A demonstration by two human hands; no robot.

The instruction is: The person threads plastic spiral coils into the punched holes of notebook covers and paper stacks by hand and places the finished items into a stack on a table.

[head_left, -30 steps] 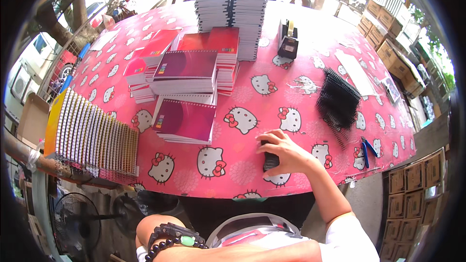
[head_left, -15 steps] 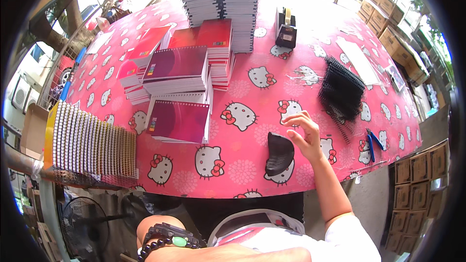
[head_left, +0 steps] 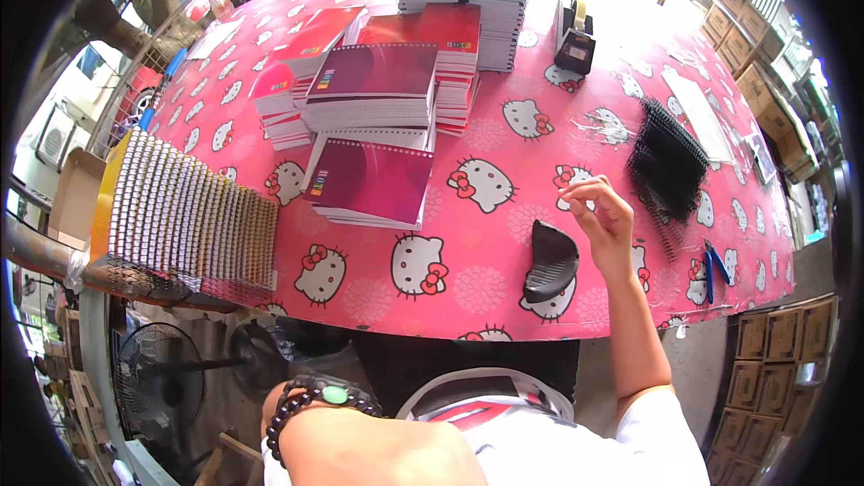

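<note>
My right hand (head_left: 601,216) is raised over the pink table at the right of centre, fingers loosely curled and thumb a little apart, with nothing visible in it. Just left of it lies a black half-moon-shaped piece (head_left: 551,263) with a ribbed face; the hand does not touch it. Across the lower edge comes my left arm (head_left: 387,450), bent close to my body, wearing a black bead bracelet (head_left: 292,405) with a green stone. The fingers of my left hand are hidden. Right of my right hand is a heap of black spiral binding coils (head_left: 666,162).
Purple-covered notebooks (head_left: 371,175) and red ones (head_left: 450,27) are stacked left of centre. Wire-bound books (head_left: 189,216) stand at the left edge. Tall spiral-bound stacks (head_left: 499,9) and a tape dispenser (head_left: 574,45) are farther back. Blue-handled pliers (head_left: 711,270) lie near the right edge.
The view has shifted, so the table's things appear farther right and higher. My right hand's fingers have curled in more. The black half-moon piece stays beside it.
</note>
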